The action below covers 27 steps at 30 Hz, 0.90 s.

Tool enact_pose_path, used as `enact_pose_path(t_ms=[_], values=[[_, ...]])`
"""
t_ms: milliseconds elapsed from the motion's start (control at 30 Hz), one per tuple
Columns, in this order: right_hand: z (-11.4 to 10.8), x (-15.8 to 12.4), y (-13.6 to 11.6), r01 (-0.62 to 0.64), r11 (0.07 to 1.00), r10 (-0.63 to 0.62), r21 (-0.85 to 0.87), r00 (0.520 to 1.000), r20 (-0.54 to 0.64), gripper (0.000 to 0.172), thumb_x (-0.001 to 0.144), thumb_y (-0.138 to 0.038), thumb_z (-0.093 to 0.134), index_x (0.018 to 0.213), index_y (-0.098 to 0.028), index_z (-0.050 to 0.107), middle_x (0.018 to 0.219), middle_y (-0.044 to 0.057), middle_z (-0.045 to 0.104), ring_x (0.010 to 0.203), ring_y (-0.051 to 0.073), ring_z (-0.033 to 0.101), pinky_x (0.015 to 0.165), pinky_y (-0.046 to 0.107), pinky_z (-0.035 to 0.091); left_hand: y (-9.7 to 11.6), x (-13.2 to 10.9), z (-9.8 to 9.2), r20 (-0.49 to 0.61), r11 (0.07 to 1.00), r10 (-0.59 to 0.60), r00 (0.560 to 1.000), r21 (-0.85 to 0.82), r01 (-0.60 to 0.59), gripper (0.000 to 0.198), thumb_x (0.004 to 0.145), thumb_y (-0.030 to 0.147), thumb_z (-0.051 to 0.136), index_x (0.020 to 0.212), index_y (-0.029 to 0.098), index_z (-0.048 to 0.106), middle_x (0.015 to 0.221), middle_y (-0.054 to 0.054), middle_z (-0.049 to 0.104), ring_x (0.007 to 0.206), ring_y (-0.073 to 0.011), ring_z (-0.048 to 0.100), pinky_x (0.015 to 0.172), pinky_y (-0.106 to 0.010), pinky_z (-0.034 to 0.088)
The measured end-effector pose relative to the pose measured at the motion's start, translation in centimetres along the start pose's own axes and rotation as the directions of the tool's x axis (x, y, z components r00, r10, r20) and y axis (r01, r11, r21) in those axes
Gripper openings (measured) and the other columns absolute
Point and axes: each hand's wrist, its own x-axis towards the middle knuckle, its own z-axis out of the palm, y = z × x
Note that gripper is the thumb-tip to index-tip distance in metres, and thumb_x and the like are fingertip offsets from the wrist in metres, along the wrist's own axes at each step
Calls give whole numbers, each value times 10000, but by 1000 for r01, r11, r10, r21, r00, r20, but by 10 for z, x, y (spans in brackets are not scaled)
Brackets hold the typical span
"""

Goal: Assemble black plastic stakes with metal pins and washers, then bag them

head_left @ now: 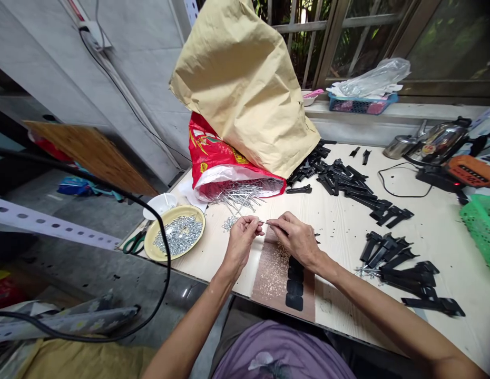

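Note:
My left hand (246, 232) is closed in a pinch on a thin metal pin (264, 222) above the near part of the table. My right hand (295, 237) faces it, its fingertips closed on the pin's other end. Below them lies a brown board (264, 284) strewn with pale specks. Black plastic pieces (294, 287) stand in a row on the board, partly hidden by my right hand. Many similar pins (241, 193) spill from a red and white bag (207, 152). A yellow bowl (149, 243) of small silver metal parts (179, 234) sits left of my left hand.
A large tan paper sack (245, 79) rests over the red bag. Black plastic parts (343, 179) are heaped at the back, with more (407, 268) at right. Scissors (133, 242) and a white bowl (160, 205) are at left. A black cable (166, 263) loops across the foreground; a green basket (480, 226) borders the right.

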Motion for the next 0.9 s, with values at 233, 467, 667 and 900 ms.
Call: enact_pose_path(t_ms=[233, 467, 667, 900], values=[[-6, -5, -3, 33, 992, -34, -118, 999, -11, 268, 946, -322, 424, 1096, -259, 637, 866, 29, 592, 669, 104, 543, 534, 212, 339, -6, 0, -2, 3, 1000, -15, 1000, -1, 15, 297, 698, 322, 720, 902, 114, 663, 733, -22, 638, 614, -86, 572, 650, -246, 484], [-7, -7, -2, 97, 953, -103, -287, 995, -6, 218, 938, -253, 453, 1048, -262, 640, 834, 11, 589, 699, 107, 520, 577, 241, 307, -8, -2, -2, 40, 998, -70, 997, -8, 70, 303, 703, 320, 721, 899, 92, 683, 735, -30, 639, 616, -74, 548, 610, -208, 469], [-8, -7, 3, 168, 908, -164, -384, 985, 42, 171, 927, -208, 461, 941, -232, 629, 835, 12, 598, 694, 123, 480, 584, 267, 272, -9, 1, -4, 100, 979, -179, 979, -79, 187, 309, 670, 312, 754, 862, 79, 685, 674, -13, 601, 571, -62, 521, 566, -194, 463], [-6, -9, 4, 74, 966, -70, -248, 997, 25, 238, 964, -298, 393, 962, -229, 621, 847, 14, 592, 728, 109, 535, 598, 243, 308, -11, 1, -2, 84, 963, -209, 974, -157, 220, 340, 631, 293, 787, 875, 77, 688, 707, -29, 634, 591, -66, 547, 595, -201, 479]])
